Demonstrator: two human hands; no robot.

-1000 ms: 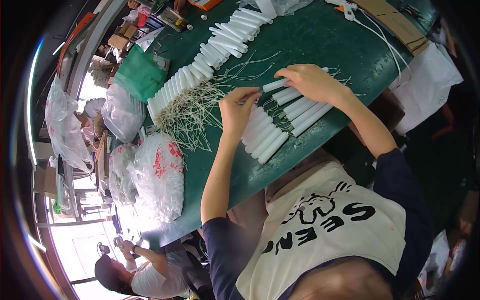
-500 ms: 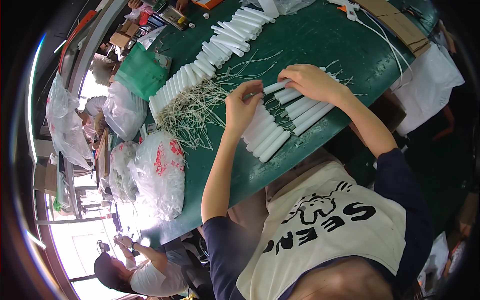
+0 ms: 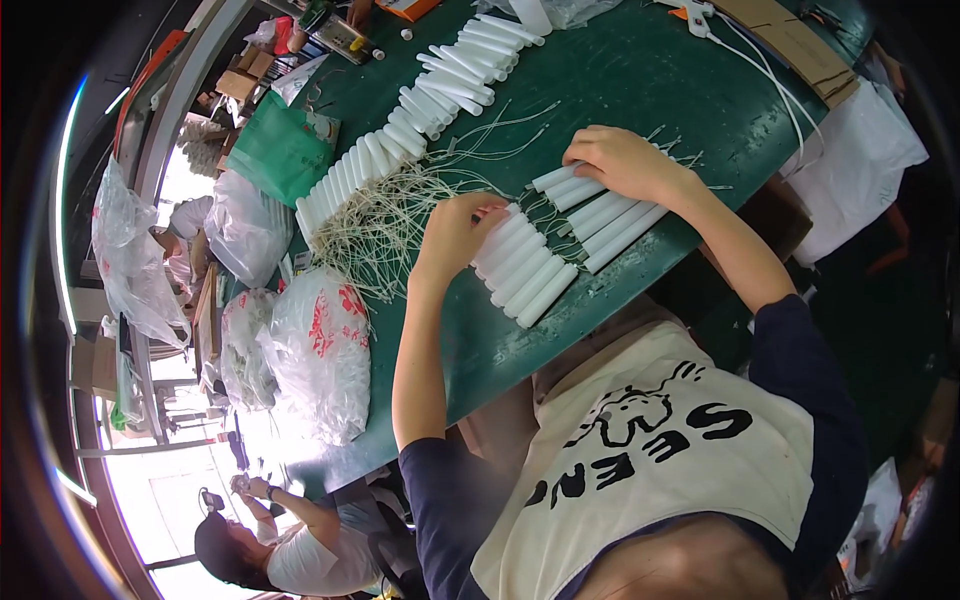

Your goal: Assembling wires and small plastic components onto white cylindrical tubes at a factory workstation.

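Observation:
Two rows of white tubes lie side by side on the green table in front of me. My left hand (image 3: 452, 238) is at the far end of the left row (image 3: 525, 270), its fingers bent in a pinch around a white tube mostly hidden by the hand. My right hand (image 3: 622, 163) curls over the far end of the right row (image 3: 610, 222), fingertips on the outermost tube (image 3: 552, 179). Thin wires with small pieces (image 3: 560, 228) run through the gap between the rows. More wire ends (image 3: 680, 152) stick out past the right row.
Beyond my left hand lies a tangle of pale wires (image 3: 375, 225), beside a long line of loose white tubes (image 3: 420, 105). Plastic bags (image 3: 318, 350) and a green bag (image 3: 283, 145) stand on the left. A white power strip (image 3: 700, 22) with a cable lies far right. Another person (image 3: 300, 545) sits lower left.
My left hand has moved left and nearer to me, away from the gap, down to the left row's far end. My right hand has barely shifted.

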